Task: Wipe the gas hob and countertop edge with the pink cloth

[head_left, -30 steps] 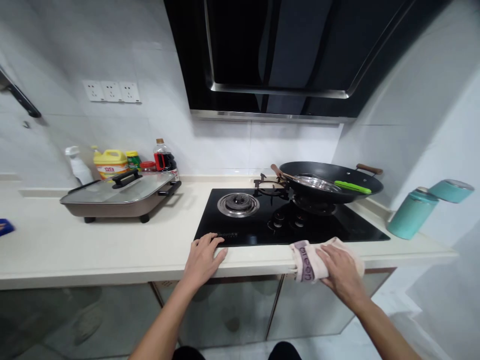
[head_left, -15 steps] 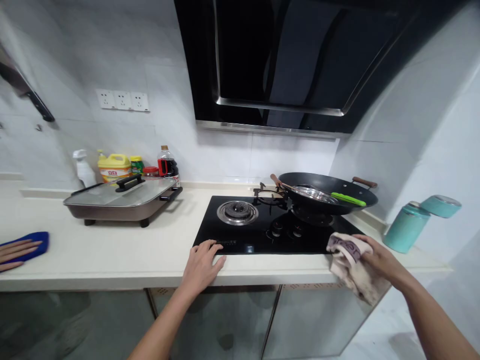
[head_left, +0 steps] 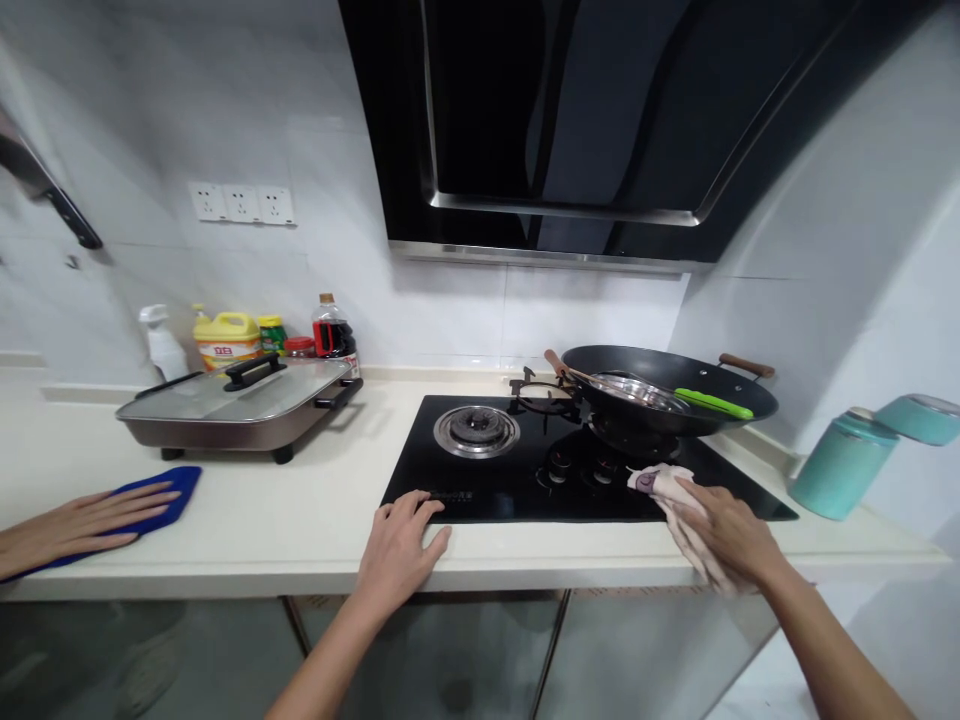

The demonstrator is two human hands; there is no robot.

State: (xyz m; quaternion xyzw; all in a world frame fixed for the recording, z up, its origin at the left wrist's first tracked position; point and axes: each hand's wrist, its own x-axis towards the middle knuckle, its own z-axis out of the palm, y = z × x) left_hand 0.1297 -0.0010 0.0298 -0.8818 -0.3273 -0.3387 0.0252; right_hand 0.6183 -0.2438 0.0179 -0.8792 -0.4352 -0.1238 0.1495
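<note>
So the pinkish cloth [head_left: 679,490] is lying over the front edge of the cooktop [head_left: 510,505], trailing toward the desk [head_left: 300,515] edge. Right hand's [head_left: 724,525] grip is curling partly closed, holding it; left hand [head_left: 401,545] is resting loosely open, touching that same cooktop edge. Wok [head_left: 652,365] is sitting behind. White desk is stretching left to another person's hand [head_left: 97,520].

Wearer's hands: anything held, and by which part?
Right hand: cloth, held by its bunched right side. Left hand: nothing; rests at the hob edge.
</note>
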